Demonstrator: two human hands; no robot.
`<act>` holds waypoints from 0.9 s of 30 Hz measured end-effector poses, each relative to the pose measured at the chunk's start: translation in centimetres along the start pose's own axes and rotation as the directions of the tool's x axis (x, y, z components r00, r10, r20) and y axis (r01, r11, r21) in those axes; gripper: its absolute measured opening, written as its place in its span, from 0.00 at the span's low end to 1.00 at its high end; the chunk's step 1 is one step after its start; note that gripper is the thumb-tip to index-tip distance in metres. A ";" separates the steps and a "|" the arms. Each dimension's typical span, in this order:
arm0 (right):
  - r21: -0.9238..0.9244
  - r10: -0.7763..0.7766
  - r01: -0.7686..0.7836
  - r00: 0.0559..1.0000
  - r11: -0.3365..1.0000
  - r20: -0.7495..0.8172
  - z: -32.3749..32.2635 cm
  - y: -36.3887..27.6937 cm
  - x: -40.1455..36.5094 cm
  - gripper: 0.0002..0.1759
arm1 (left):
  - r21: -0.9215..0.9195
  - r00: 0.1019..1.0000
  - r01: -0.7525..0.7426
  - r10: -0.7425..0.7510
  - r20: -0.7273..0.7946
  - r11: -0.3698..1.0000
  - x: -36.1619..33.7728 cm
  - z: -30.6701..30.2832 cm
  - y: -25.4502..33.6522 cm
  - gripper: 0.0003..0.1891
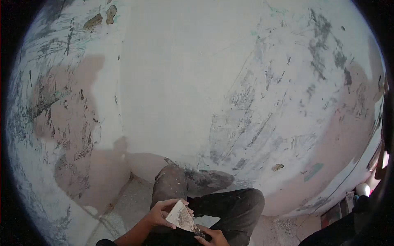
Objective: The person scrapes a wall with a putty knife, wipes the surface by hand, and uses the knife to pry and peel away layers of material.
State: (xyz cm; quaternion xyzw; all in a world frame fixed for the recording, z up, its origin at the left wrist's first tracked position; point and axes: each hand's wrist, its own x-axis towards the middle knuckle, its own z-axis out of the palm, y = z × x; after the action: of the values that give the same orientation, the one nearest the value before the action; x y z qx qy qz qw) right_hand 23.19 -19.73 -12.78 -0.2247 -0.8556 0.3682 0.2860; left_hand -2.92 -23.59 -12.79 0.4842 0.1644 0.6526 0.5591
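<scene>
Watching from afar, I find the smeared scraper (pixel 183 219) at six o'clock, near the bent legs (pixel 236 207). The right hand (pixel 213 238) grasps its dark handle (pixel 199 233); the left hand (pixel 158 214) holds the broad blade (pixel 179 214) toward ten o'clock, presumably to steady both ends.

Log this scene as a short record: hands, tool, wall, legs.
Left hand: grips the scraper by its blade
Right hand: holds the scraper's dark handle
Blade: wide, pale, smeared with darker residue
Wall: whitish, dark streaks, several chipped patches
Legs: bent, dark trousers, pale specks on one knee
</scene>
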 end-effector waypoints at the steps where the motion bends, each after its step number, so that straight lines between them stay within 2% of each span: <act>1: -0.012 -0.016 0.016 1.000 1.000 -0.021 0.0 -0.3 0.0 0.27 | -0.001 1.000 -0.004 0.004 -0.005 1.000 0.0 0.0 0.3 0.48; 5: -0.046 -0.035 0.034 0.999 0.998 -0.011 -0.2 -1.4 -0.1 0.26 | 0.056 0.998 0.058 -0.060 0.034 0.997 -0.6 0.8 0.9 0.48; 7: 0.014 0.005 -0.004 0.999 1.000 -0.034 0.1 -1.5 -0.5 0.26 | 0.084 0.997 0.069 -0.072 0.032 0.994 -0.6 0.8 1.1 0.48; 10: -0.003 0.030 -0.030 0.999 1.000 -0.010 0.2 -1.4 -1.0 0.25 | 0.085 0.993 0.101 -0.106 0.059 0.991 -0.9 0.8 1.1 0.48; 12: 0.020 0.052 -0.053 0.998 0.998 0.025 0.0 -1.5 -1.1 0.25 | 0.183 0.981 0.175 -0.186 0.048 0.967 -1.4 0.7 1.3 0.48; 14: 0.039 0.071 -0.074 0.996 0.997 0.061 -0.1 -1.5 -1.3 0.25 | 0.201 0.985 0.149 -0.163 0.053 0.968 -1.7 0.4 1.1 0.48; 16: 0.064 0.086 -0.086 0.996 0.994 0.015 0.1 -1.7 -1.3 0.24 | 0.218 0.989 0.121 -0.137 0.059 0.968 -1.6 0.4 1.3 0.48; 19: 0.050 0.125 -0.128 0.991 0.990 0.055 -0.4 -2.6 -1.2 0.24 | 0.125 0.986 0.139 -0.150 0.079 0.982 -1.8 0.7 1.5 0.48; 21: 0.007 0.161 -0.162 0.982 0.987 0.098 -0.9 -2.9 -1.3 0.24 | 0.111 0.990 0.078 -0.090 0.106 0.991 -1.7 1.1 1.6 0.48; 22: -0.031 0.184 -0.182 0.974 0.983 0.135 -1.0 -3.0 -1.4 0.24 | 0.101 0.991 0.080 -0.090 0.098 0.992 -1.7 1.3 1.7 0.48; 23: -0.030 0.117 -0.115 0.991 0.993 0.067 -0.8 -3.2 -1.8 0.24 | 0.161 0.990 0.071 -0.090 0.111 0.984 -1.7 1.5 1.8 0.48; 24: -0.021 0.126 -0.125 0.989 0.992 0.075 -0.8 -3.3 -2.0 0.24 | 0.222 0.988 0.069 -0.098 0.123 0.973 -1.7 1.7 2.1 0.48; 25: -0.019 0.153 -0.151 0.981 0.988 0.117 -0.9 -3.2 -2.0 0.24 | 0.171 0.983 0.107 -0.130 0.129 0.979 -1.8 2.5 2.6 0.49; 27: -0.050 0.200 -0.195 0.966 0.980 0.161 -1.0 -3.9 -2.3 0.23 | 0.188 0.975 0.131 -0.161 0.153 0.973 -2.4 3.2 2.8 0.49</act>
State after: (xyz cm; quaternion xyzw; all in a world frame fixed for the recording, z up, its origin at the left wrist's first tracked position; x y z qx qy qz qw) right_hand 24.83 -23.00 -10.02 -0.2822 -0.8559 0.3978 0.1721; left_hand -2.10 -27.62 -10.24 0.5714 0.2096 0.5495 0.5724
